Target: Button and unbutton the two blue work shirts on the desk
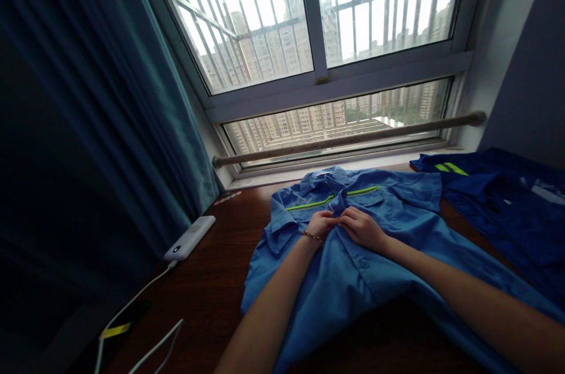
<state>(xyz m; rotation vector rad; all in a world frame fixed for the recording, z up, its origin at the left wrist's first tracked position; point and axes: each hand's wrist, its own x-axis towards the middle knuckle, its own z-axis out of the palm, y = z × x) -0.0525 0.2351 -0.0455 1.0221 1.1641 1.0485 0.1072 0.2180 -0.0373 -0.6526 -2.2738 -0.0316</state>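
While two hands meet, left hand [321, 224] and right hand [362, 228] pinching placket of one light-blue shirt [353, 268]; collar toward window; second darker shirt [507, 203] right.

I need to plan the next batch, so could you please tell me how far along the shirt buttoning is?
Done: the blue shirt lies flat on the wooden table, front up. In hand: the left hand and right hand pinch the placket near the chest stripe. Left: a lower button may be unfastened, though I cannot tell; the darker blue garment lies untouched at right.
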